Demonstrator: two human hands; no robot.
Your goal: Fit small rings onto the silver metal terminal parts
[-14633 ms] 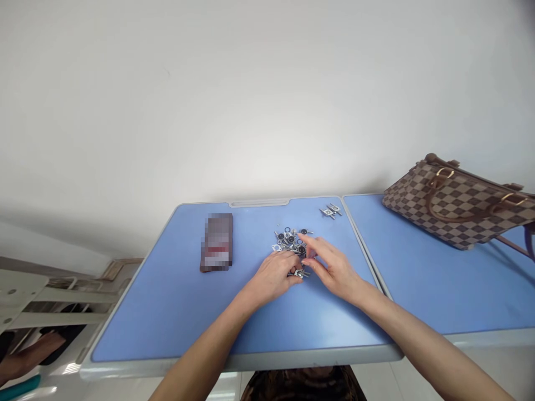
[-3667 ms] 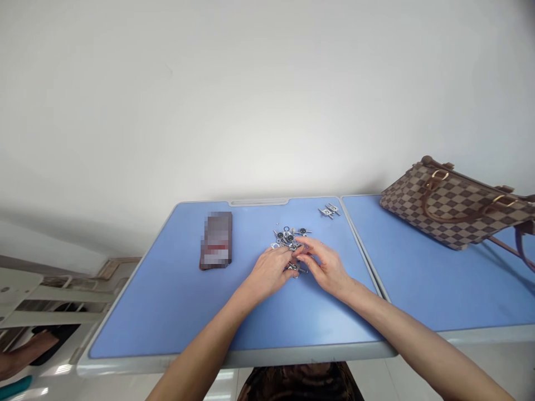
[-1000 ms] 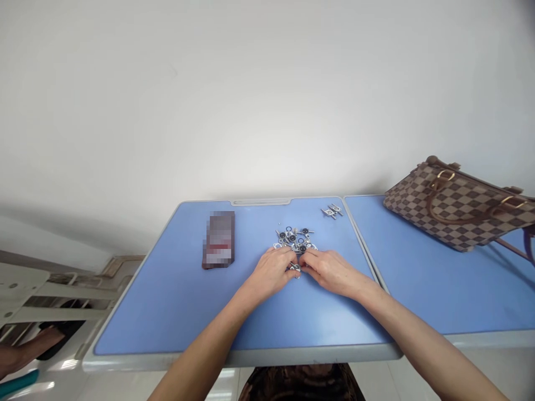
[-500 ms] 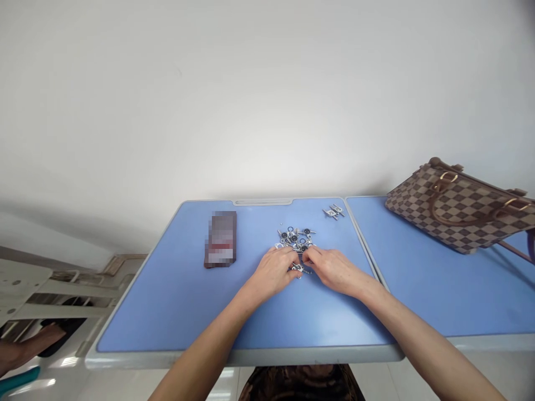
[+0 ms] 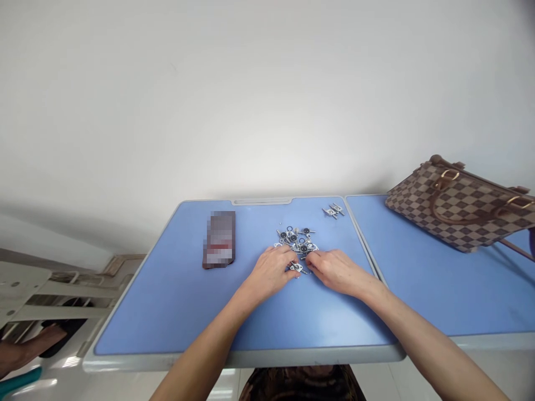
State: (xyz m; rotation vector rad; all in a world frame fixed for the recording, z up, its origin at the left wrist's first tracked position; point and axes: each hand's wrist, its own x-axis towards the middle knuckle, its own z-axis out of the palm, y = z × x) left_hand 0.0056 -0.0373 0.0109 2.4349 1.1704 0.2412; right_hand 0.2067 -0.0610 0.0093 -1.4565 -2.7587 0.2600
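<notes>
Resting the left hand (image 5: 271, 272) and right hand (image 5: 337, 273) on a blue tabletop (image 5: 167, 317), this person has both grips loosely curled at the near edge of a pile of small metal fittings and washers (image 5: 296, 239), with a small bracket (image 5: 295, 268) right between them; can't tell if either is pinching it. A few more fittings (image 5: 333, 210) sit apart at about 1 o'clock, a checkered brown handbag (image 5: 455, 206) at 2, and a pixelated dark block (image 5: 218, 239) at 11.

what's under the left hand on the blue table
The left hand rests over the blue tabletop, with small metal fittings showing at its fingertips. Whatever lies directly beneath the palm is covered and cannot be seen.
</notes>
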